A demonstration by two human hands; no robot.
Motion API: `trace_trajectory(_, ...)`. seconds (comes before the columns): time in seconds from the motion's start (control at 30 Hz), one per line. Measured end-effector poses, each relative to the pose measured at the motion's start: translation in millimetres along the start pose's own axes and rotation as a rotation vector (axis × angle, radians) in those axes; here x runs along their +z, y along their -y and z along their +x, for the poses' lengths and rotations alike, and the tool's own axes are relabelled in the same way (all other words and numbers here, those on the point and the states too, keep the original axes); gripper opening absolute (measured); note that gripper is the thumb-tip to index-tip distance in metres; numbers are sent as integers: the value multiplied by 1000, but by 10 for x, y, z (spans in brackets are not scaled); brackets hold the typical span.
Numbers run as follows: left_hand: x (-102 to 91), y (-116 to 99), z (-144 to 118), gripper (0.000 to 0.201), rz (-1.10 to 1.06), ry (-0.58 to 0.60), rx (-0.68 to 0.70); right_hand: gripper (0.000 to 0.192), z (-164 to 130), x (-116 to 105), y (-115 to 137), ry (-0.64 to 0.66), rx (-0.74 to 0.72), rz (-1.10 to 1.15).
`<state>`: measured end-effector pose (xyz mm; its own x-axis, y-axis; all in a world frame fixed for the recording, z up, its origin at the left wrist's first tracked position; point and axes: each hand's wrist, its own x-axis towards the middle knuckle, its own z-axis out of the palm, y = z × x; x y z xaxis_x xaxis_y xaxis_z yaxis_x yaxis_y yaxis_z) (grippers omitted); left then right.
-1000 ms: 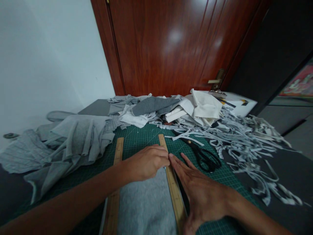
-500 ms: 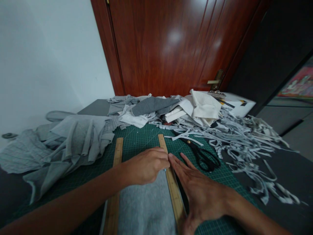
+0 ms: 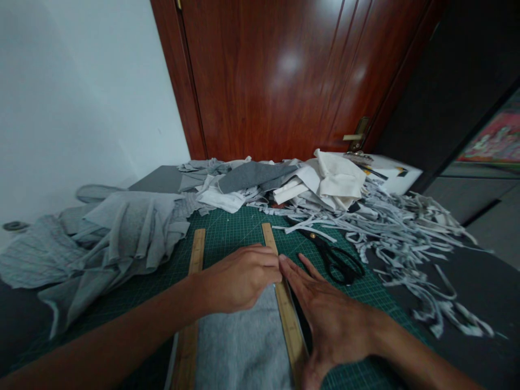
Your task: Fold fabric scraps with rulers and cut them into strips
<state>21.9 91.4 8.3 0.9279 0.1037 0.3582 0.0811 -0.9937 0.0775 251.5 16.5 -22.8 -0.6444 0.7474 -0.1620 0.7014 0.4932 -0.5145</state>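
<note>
Grey knit fabric (image 3: 244,346) lies between two wooden rulers on a green cutting mat (image 3: 231,227). My left hand (image 3: 247,276) is closed in a pinch above the fabric, its fingertips at the inner edge of the right ruler (image 3: 290,319). Whatever it pinches is hidden by the fingers. My right hand (image 3: 329,314) is spread along the outer side of that same ruler, thumb and fingers stretched out, fingertips close to my left hand. The left ruler (image 3: 188,346) passes under my left forearm. Black-handled scissors (image 3: 339,262) rest beyond my right hand.
Crumpled grey fabric (image 3: 134,222) is heaped at the left. Grey and white scraps (image 3: 260,176) pile up at the back, beside a white box (image 3: 400,173). Cut fabric strips (image 3: 406,233) lie tangled at the right. Behind stands a wooden door (image 3: 268,81).
My left hand has shifted slightly toward me along the ruler, and the fabric near it has wrinkled a little. A small bluish bit at its fingertips is now hidden. My right hand stays in place.
</note>
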Motion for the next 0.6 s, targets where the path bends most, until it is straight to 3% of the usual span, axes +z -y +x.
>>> trace_trajectory(0.43,84,-122,15,14,62,55,39,175,-22,78,-139,-10,-71,0)
trace_trajectory(0.6,81,-259,20,12,98,99,51,175,-13,72,-106,-10,-58,-16)
